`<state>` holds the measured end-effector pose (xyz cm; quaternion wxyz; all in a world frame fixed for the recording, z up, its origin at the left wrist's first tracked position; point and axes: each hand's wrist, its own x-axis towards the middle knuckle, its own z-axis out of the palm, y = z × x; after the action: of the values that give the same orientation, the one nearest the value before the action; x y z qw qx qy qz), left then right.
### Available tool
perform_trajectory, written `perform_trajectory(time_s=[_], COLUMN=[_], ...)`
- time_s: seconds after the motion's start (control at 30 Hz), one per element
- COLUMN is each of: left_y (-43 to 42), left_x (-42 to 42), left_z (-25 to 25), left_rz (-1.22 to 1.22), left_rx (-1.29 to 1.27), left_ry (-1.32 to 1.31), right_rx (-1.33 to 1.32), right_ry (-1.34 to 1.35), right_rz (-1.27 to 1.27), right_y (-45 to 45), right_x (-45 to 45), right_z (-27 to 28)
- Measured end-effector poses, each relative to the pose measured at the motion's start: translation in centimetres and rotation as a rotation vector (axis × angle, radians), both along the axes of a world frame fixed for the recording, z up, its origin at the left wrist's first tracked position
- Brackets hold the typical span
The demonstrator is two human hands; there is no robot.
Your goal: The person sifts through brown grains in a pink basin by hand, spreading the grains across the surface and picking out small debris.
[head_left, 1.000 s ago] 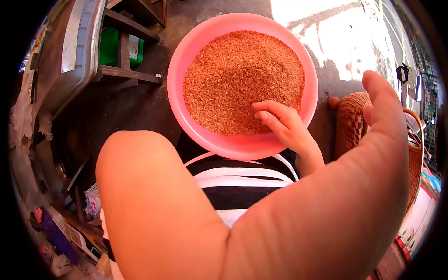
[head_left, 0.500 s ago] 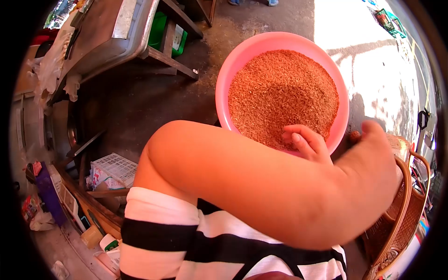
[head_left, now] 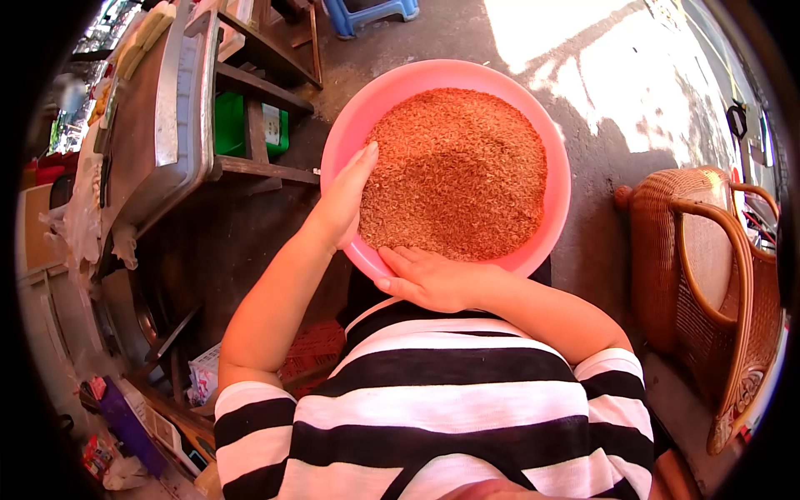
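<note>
A round pink basin [head_left: 557,171] is filled with reddish-brown grain [head_left: 458,167], which has a darker, shallow dip near its middle. My left hand [head_left: 348,198] lies along the basin's left wall, fingers stretched out and tips against the inner side by the grain. Over the near rim rests my right hand [head_left: 433,279], its fingers straight and flat, with the tips reaching the grain's edge. Neither hand holds any grain that I can see. The basin sits just in front of my striped shirt [head_left: 442,375]; what supports it is hidden.
On the right stands a brown wicker armchair [head_left: 667,258]. A metal-edged table [head_left: 167,125] with a wooden frame is at left, a green bin [head_left: 229,125] beneath it. A blue stool [head_left: 375,15] is at the top. Several packets and boxes lie at lower left.
My arms were crossed toward the right, one hand by the near rim and the other blurred near the chair. Now both hands rest at the basin, which appears farther left in view.
</note>
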<state>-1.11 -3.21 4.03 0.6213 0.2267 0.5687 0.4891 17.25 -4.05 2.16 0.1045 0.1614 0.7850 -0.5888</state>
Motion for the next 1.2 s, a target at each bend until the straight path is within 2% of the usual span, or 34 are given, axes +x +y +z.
perform_trajectory(time_s=[0.1, 0.13, 0.17, 0.4, 0.5, 0.63, 0.77, 0.9, 1.0, 1.1, 1.13, 1.2], left_y=[0.5, 0.7, 0.8, 1.8, 2.2, 2.4, 1.9, 0.7, 0.1, -0.3, -0.3, -0.3], left_x=[-0.1, 0.6, 1.0, 5.7, 6.7, 6.0, 3.3, 1.1, 0.2, -0.1, -0.1, 0.2], left_z=[-2.6, -3.6, -4.1, -1.0, 0.5, 0.4, 0.0, -0.9, -1.9, -2.3, -2.4, -1.9], left_rz=[0.09, 0.196, 0.199, 0.159, 0.054, 0.117, 0.201, 0.252, 0.262, 0.226, 0.211, 0.189], left_rx=[-0.011, -0.005, 0.013, 0.206, 0.25, 0.292, 0.269, 0.209, 0.243, 0.304, 0.322, 0.342], left_ry=[-0.137, 0.008, 0.002, 0.043, 0.084, 0.042, 0.068, 0.068, 0.117, 0.167, 0.169, 0.189], right_rx=[-0.003, 0.033, 0.03, 0.058, 0.0, -0.007, -0.44, -0.51, -0.374, -0.045, -0.014, 0.052], right_ry=[-0.057, -0.039, -0.038, 0.074, 0.123, 0.252, 0.192, 0.26, 0.266, 0.262, 0.218, 0.266], right_rz=[-0.067, -0.122, -0.153, -0.396, -0.455, -0.601, -0.738, -0.841, -0.928, -1.0, -1.035, -0.958], right_y=[0.3, 0.6, 0.8, 1.8, 2.7, 3.1, 4.4, 5.4, 5.5, 5.4, 5.4, 5.1], right_x=[-0.2, -0.2, 0.0, 2.1, 3.6, 6.1, 8.7, 10.0, 9.9, 9.2, 8.9, 8.1], right_z=[0.8, 1.0, 1.1, 1.6, 2.4, 2.2, 3.5, 4.2, 3.9, 3.4, 3.5, 3.7])
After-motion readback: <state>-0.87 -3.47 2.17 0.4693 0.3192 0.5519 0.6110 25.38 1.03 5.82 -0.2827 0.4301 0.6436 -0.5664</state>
